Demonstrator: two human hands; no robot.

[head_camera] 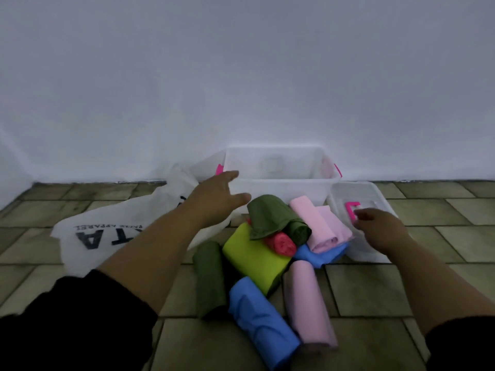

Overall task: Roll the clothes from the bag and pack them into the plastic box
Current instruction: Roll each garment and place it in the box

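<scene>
A clear plastic box (pixel 278 187) with pink latches stands against the white wall. My left hand (pixel 214 202) reaches toward its front left corner, fingers spread and holding nothing. My right hand (pixel 380 228) hovers over the clear lid (pixel 375 194), fingers loosely curled near its pink handle. Rolled clothes lie in a heap on the floor before the box: a dark green roll (pixel 273 220), a pink roll (pixel 318 226), a red roll (pixel 281 243), a lime piece (pixel 254 255), a blue roll (pixel 259 319), another pink roll (pixel 310 303), another green roll (pixel 209 279).
A white plastic bag (pixel 107 234) with black lettering lies crumpled on the floor left of the box. The floor is tiled in greenish stone. A white wall runs close behind the box.
</scene>
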